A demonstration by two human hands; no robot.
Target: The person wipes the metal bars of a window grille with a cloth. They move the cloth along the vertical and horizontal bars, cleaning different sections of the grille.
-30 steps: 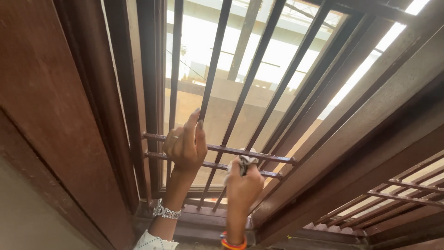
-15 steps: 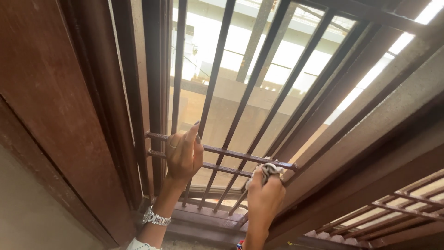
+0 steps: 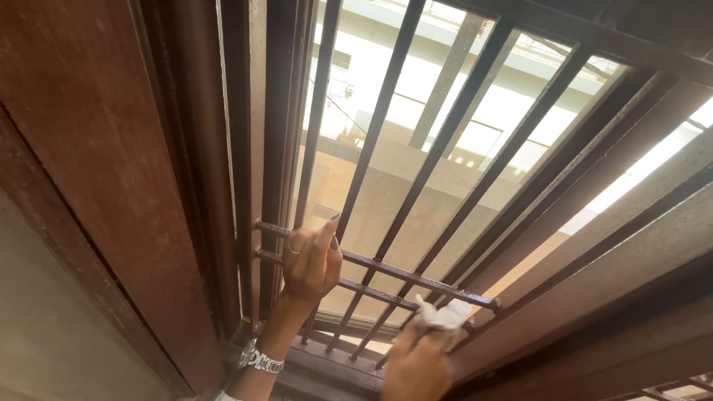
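Cloth (image 3: 443,315), pale and crumpled, sits bunched in the right hand (image 3: 417,365), whose grip pinches it against the right end of the lower crossbar (image 3: 371,292) of the brown window grille (image 3: 416,156). Left hand (image 3: 310,261) curls around both crossbars near the frame (image 3: 238,163). How much of the bars is wiped, I cannot tell.

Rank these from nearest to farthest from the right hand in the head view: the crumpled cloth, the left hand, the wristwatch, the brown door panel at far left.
1. Crumpled cloth: held in the right hand, against the lower crossbars.
2. Left hand: to its left, higher, on the crossbars.
3. Wristwatch: further left, low on the left wrist; close to the left hand's rank.
4. Brown door panel: far left.
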